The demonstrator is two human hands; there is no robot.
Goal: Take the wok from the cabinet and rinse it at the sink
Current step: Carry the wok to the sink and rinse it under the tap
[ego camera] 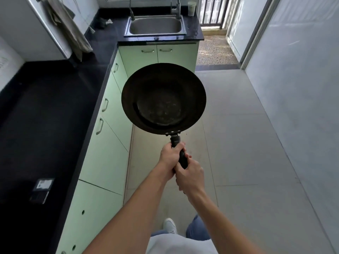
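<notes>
The floor (247,143) makes a wide lane between the cabinets (110,153) on the left and the white wall (302,88) on the right. It runs forward to the far cabinet under the sink. The black counter (45,116) has an L shape; its long edge follows the left side and then turns right at the far end. Five door handles can be counted on the cabinet fronts.

There is one wok (163,99). It is held level in the air above the floor, with the hollow side up. Its left rim is near the counter edge, and it is well apart from the one sink (156,26), which sits in the far counter.

Both hands are clamped on the wok handle (180,153): the left hand (169,155) is nearer the pan, and the right hand (190,176) is just behind it, touching it.

Two taps (177,10) stand behind the sink, and one cup (191,8) is at its right.
</notes>
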